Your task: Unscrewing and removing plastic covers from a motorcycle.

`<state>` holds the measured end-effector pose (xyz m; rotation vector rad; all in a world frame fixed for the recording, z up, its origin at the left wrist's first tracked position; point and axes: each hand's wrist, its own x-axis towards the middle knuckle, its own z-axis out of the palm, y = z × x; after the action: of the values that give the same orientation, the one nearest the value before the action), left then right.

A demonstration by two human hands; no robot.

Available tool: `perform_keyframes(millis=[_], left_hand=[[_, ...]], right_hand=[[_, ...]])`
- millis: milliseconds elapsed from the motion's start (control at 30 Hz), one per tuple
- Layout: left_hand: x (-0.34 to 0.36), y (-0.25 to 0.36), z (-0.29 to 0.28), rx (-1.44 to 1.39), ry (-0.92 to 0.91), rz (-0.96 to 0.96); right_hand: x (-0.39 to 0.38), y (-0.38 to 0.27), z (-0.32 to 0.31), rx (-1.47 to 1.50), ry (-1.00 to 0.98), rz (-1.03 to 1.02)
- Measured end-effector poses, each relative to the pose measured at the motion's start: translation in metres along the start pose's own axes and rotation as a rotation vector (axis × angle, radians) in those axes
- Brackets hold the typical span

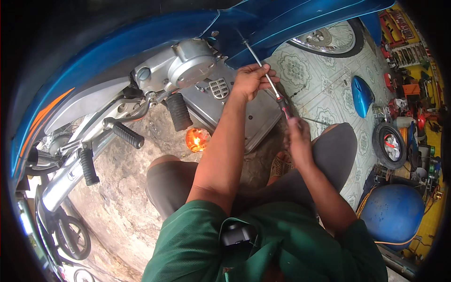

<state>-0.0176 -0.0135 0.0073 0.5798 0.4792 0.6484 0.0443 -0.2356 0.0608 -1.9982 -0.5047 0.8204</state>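
Note:
My left hand [253, 82] pinches the silver shaft [257, 58] of a long screwdriver, its tip against the blue body panel [277, 26] of a motorbike. My right hand [297, 143] is closed on its red-and-black handle [285, 107], lower and to the right. The silver engine casing [190, 66] is just left of my left hand, above black rubber pedals [178, 113]. Behind my left forearm lies a grey metal platform [257, 123] with a square tread pad [219, 88].
A bright orange round object [197, 140] glows near the rough floor [117, 192]. Patterned tiles [333, 80] run rightward to a loose blue panel [361, 96], small wheel [390, 145], yellow tool board [406, 51] and blue tank [392, 214]. A motorbike wheel [324, 40] stands behind.

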Motion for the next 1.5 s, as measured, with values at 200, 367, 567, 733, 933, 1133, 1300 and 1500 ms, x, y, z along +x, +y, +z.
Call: perform_keyframes(millis=[200,367,567,733,933,1133,1300,1500], left_hand=[[-0.001,0.009,0.008,0.174,0.120,0.021],[-0.015,0.013,0.004,-0.049,-0.075,-0.157],[-0.009,0.004,0.004,0.240,0.029,-0.052],[-0.010,0.009,0.010,0.472,0.172,0.000],[-0.016,0.017,0.002,0.123,-0.003,-0.147],[-0.012,0.014,0.002,0.445,0.165,-0.066],[-0.015,0.025,0.003,0.325,0.098,-0.138],[-0.013,0.025,-0.003,0.142,0.045,-0.111]], right_hand=[[-0.010,0.001,0.002,0.238,0.011,-0.154],[0.001,-0.001,-0.015,0.884,-0.557,0.470],[-0.009,-0.003,0.019,0.155,0.150,-0.041],[-0.003,0.011,0.005,0.458,-0.151,0.131],[0.009,0.020,-0.016,0.949,-0.689,0.544],[-0.017,0.013,0.023,0.198,0.057,-0.264],[-0.012,0.006,0.001,0.762,-0.276,0.273],[-0.012,-0.004,0.010,0.571,-0.259,0.373]])
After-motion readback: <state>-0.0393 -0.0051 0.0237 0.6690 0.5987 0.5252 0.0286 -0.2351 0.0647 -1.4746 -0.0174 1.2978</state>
